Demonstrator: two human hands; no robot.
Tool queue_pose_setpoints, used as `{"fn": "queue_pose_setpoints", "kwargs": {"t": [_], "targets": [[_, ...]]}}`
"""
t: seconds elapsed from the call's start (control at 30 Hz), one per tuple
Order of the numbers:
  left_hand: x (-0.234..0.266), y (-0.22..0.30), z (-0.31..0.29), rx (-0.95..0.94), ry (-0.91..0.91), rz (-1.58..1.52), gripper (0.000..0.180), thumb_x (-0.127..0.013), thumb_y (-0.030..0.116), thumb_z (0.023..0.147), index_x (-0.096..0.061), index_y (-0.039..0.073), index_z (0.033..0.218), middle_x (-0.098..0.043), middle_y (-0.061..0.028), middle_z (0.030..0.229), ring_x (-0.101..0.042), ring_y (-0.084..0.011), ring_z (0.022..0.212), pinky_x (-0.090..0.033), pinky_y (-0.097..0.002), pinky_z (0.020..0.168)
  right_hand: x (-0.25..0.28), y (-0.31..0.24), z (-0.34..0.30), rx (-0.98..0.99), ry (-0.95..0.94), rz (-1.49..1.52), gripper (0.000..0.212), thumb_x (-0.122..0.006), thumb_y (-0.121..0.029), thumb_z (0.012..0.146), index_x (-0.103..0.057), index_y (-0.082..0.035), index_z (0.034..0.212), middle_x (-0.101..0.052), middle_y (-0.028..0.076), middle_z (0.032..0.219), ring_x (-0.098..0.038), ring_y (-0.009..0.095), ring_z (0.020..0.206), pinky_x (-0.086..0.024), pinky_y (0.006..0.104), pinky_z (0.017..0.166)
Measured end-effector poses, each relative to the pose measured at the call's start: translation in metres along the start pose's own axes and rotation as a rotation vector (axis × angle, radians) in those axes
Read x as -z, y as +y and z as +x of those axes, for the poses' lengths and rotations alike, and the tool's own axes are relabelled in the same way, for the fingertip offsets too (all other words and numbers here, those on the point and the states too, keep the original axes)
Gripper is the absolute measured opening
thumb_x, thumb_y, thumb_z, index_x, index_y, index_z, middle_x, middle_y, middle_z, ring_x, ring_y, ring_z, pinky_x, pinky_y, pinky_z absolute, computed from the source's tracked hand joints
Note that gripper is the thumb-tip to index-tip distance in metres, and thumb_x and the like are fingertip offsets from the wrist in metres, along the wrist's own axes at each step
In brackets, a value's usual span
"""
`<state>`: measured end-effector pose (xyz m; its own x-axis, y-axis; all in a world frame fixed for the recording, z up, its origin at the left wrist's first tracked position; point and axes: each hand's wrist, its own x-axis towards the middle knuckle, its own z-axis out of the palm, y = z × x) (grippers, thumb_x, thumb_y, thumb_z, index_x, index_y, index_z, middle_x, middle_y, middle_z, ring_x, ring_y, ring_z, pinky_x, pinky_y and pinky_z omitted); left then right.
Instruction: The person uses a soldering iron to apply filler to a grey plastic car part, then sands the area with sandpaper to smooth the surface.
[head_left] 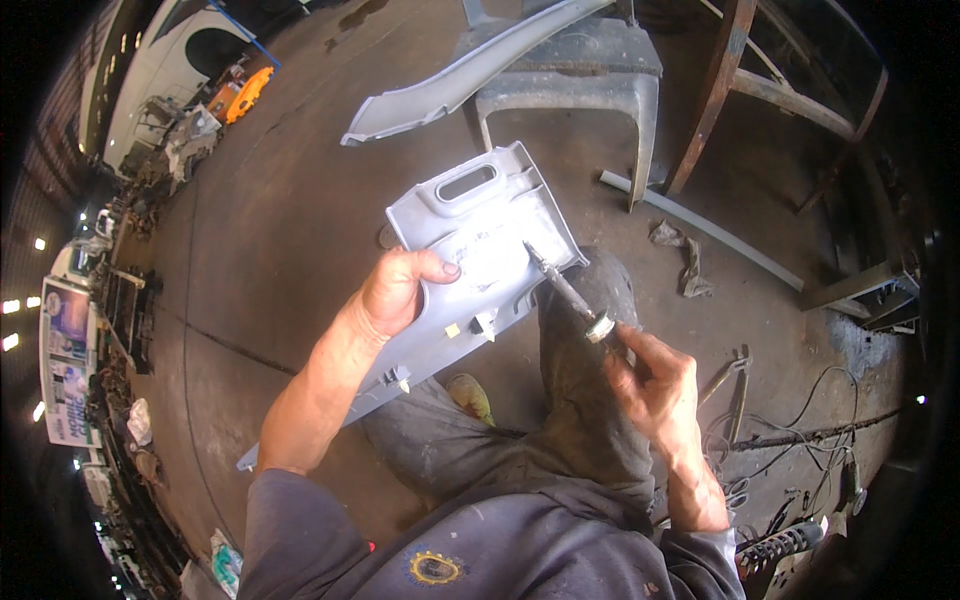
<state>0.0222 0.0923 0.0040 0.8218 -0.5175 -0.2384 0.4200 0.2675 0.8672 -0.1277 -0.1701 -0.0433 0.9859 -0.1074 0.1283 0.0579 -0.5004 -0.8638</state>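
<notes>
The right hand (655, 385) grips a metal-shafted hand tool (570, 293), its tip at the pale patch on a grey plastic trim panel (450, 300). The left hand (395, 292), apart from the right, clamps the panel's edge above dark trousers (590, 430). Beyond, a curved trim strip (450, 88) lies across a plastic chair (600, 52).

A stained, brown-grey floor (270, 230) spread widely. At right, on it, lay a long grey bar (725, 240), a crumpled pale scrap (690, 262) near that bar, and, lower down, loose dark cables (806, 432). Toward the top stood a worn grey plastic chair (590, 90), a long, curved pale trim strip (455, 85) resting across it.
</notes>
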Motion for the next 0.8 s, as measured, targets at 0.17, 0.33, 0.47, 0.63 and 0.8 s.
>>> {"fn": "queue_pose_setpoints", "kwargs": {"t": [0.17, 0.33, 0.47, 0.63, 0.8], "targets": [[0.0, 0.001, 0.0, 0.028, 0.027, 0.009, 0.075, -0.058, 0.004, 0.066, -0.045, -0.003, 0.139, -0.059, -0.0184, 0.13, -0.059, -0.0306, 0.119, -0.045, -0.0409, 0.106, 0.0, 0.002, 0.004, 0.033, 0.019, 0.017, 0.034, -0.072, -0.006, 0.081, -0.067, 0.003, 0.113, -0.071, 0.018, 0.09, -0.071, 0.022, 0.068, -0.055, 0.0302, 0.059], [0.0, 0.002, -0.001, 0.03, 0.035, 0.019, 0.074, -0.056, 0.002, 0.067, -0.044, -0.004, 0.14, -0.059, -0.0189, 0.131, -0.058, -0.0311, 0.12, -0.044, -0.0413, 0.107, 0.006, 0.001, 0.01, -0.014, -0.02, 0.022, 0.034, -0.072, -0.005, 0.081, -0.067, 0.002, 0.114, -0.072, 0.017, 0.09, -0.071, 0.02, 0.069, -0.054, 0.0289, 0.06], [0.002, 0.001, 0.0, 0.027, 0.027, 0.007, 0.073, -0.055, 0.001, 0.069, -0.044, -0.004, 0.14, -0.058, -0.0191, 0.131, -0.058, -0.0311, 0.121, -0.044, -0.0418, 0.107, 0.004, 0.002, 0.01, 0.009, 0.003, 0.035, 0.034, -0.072, -0.006, 0.082, -0.067, 0.002, 0.114, -0.072, 0.017, 0.092, -0.07, 0.019, 0.067, -0.054, 0.0285, 0.061], [0.006, 0.002, -0.001, 0.027, 0.03, -0.041, 0.067, -0.054, -0.002, 0.072, -0.045, -0.004, 0.138, -0.059, -0.0184, 0.129, -0.058, -0.0304, 0.119, -0.045, -0.0414, 0.106, 0.004, 0.01, 0.014, 0.011, 0.013, 0.099, 0.033, -0.071, -0.006, 0.082, -0.067, 0.003, 0.114, -0.072, 0.018, 0.093, -0.07, 0.017, 0.07, -0.054, 0.0287, 0.062], [0.009, 0.0, 0.001, 0.017, -0.015, -0.096, 0.064, -0.053, -0.004, 0.074, -0.046, -0.005, 0.137, -0.06, -0.0183, 0.128, -0.059, -0.0303, 0.118, -0.046, -0.0411, 0.105, 0.004, 0.008, 0.008, 0.007, -0.005, 0.11, 0.033, -0.071, -0.006, 0.082, -0.067, 0.004, 0.113, -0.072, 0.019, 0.093, -0.069, 0.017, 0.068, -0.053, 0.028, 0.059]]}}
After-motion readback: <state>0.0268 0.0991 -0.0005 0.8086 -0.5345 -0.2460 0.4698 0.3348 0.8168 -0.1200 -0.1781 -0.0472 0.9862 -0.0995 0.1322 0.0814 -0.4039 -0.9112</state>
